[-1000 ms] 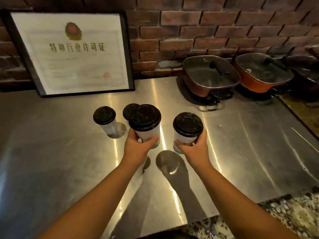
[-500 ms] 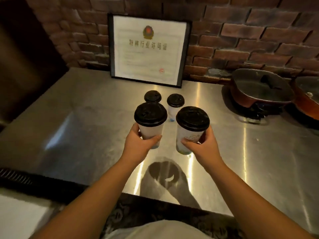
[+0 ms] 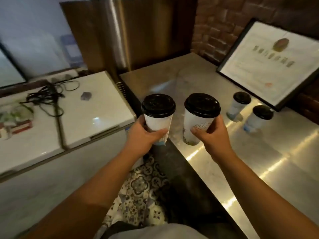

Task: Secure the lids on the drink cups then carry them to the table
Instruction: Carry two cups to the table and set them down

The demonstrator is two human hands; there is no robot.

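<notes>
My left hand [image 3: 144, 138] grips a white paper cup with a black lid [image 3: 158, 116], held in the air past the left edge of the steel counter [image 3: 269, 159]. My right hand [image 3: 213, 135] grips a second lidded white cup [image 3: 198, 118], tilted slightly, over the counter's near left corner. Two more lidded cups stay standing on the counter to the right: one farther back [image 3: 239, 105] and one nearer [image 3: 259, 118]. All the black lids sit flat on their cups.
A framed certificate [image 3: 269, 64] leans on the brick wall behind the standing cups. To the left is a white chest freezer [image 3: 86, 116] with black cables [image 3: 46, 99] on top. A tall steel cabinet [image 3: 131, 33] stands behind. Patterned floor tiles [image 3: 141, 190] show between counter and freezer.
My view has swung left, away from the pans. Both hands have carried their cups leftward off the middle of the counter; the two other cups stayed put.
</notes>
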